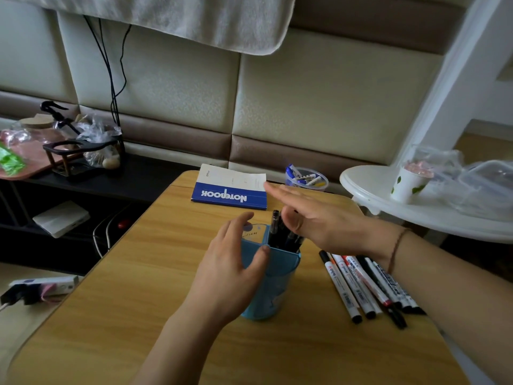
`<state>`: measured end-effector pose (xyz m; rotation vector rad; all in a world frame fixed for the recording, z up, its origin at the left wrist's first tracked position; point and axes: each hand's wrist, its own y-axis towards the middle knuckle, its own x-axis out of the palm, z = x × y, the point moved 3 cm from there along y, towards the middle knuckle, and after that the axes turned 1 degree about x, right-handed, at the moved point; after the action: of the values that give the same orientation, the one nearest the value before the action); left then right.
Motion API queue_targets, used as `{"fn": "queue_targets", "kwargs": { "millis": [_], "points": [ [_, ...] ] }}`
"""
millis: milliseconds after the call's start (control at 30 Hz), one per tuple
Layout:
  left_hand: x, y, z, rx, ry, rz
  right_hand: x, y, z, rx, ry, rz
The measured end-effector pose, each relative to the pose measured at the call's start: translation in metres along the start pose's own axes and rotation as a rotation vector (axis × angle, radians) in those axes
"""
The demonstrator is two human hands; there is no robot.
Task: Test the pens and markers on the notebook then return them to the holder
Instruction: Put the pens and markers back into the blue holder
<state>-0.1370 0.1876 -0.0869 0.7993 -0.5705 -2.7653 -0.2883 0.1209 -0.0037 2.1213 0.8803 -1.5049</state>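
Observation:
A blue pen holder point(273, 284) stands in the middle of the wooden table point(133, 301), with several dark pens point(280, 234) upright in it. My left hand point(236, 268) curls around the holder's left side, thumb on its rim. My right hand point(313, 218) hovers flat over the pens with straight fingers and holds nothing. Several white and black markers point(366, 287) lie side by side on the table right of the holder, partly under my right forearm. A closed blue-and-white notebook point(230, 187) lies at the table's far edge.
A clear cup with small markers point(305, 180) stands behind the notebook's right corner. A white round side table point(416, 207) with a paper cup and plastic containers is at the right. A dark shelf point(83, 179) with clutter runs along the left.

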Motion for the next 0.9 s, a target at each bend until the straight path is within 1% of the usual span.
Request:
{"fn": "queue_targets", "kwargs": {
  "millis": [67,100,133,167,200,233,267,300,367,400,433,467,567,667,900],
  "points": [
    [0.000,0.000,0.000,-0.007,0.002,0.000,-0.006,-0.003,-0.013,-0.059,0.054,-0.023],
    [0.000,0.000,0.000,-0.008,0.011,0.000,-0.012,-0.004,-0.017,-0.082,0.108,0.009],
    [-0.001,0.000,0.000,-0.006,0.022,0.004,-0.021,-0.006,-0.015,-0.079,0.155,0.098],
    [-0.001,0.000,0.000,-0.002,0.035,0.012,-0.031,-0.007,-0.009,-0.050,0.168,0.224],
    [-0.001,0.000,0.000,0.007,0.053,0.025,-0.038,-0.010,0.005,0.008,0.133,0.361],
    [-0.003,0.000,0.000,0.014,0.072,0.040,-0.042,-0.014,0.022,0.097,0.045,0.469],
    [-0.004,0.000,0.000,0.014,0.084,0.059,-0.042,-0.018,0.040,0.217,-0.061,0.508],
    [-0.007,0.000,0.000,0.003,0.081,0.079,-0.037,-0.024,0.059,0.350,-0.145,0.466],
    [-0.011,0.000,-0.002,-0.023,0.061,0.120,-0.010,-0.035,0.092,0.595,-0.211,0.242],
    [-0.012,0.000,-0.002,-0.026,0.062,0.135,0.005,-0.041,0.103,0.685,-0.213,0.139],
    [-0.012,0.000,-0.002,-0.025,0.070,0.138,0.018,-0.044,0.111,0.744,-0.209,0.081],
    [-0.011,0.000,-0.001,-0.024,0.072,0.133,0.028,-0.046,0.118,0.779,-0.211,0.058],
    [-0.008,-0.002,0.001,-0.028,0.076,0.112,0.044,-0.046,0.132,0.795,-0.248,0.091],
    [-0.006,-0.002,0.000,-0.022,0.089,0.110,0.049,-0.044,0.134,0.788,-0.220,0.149],
    [-0.006,0.000,-0.002,-0.026,0.067,0.078,0.047,-0.039,0.130,0.772,-0.138,0.123]
  ]
}}
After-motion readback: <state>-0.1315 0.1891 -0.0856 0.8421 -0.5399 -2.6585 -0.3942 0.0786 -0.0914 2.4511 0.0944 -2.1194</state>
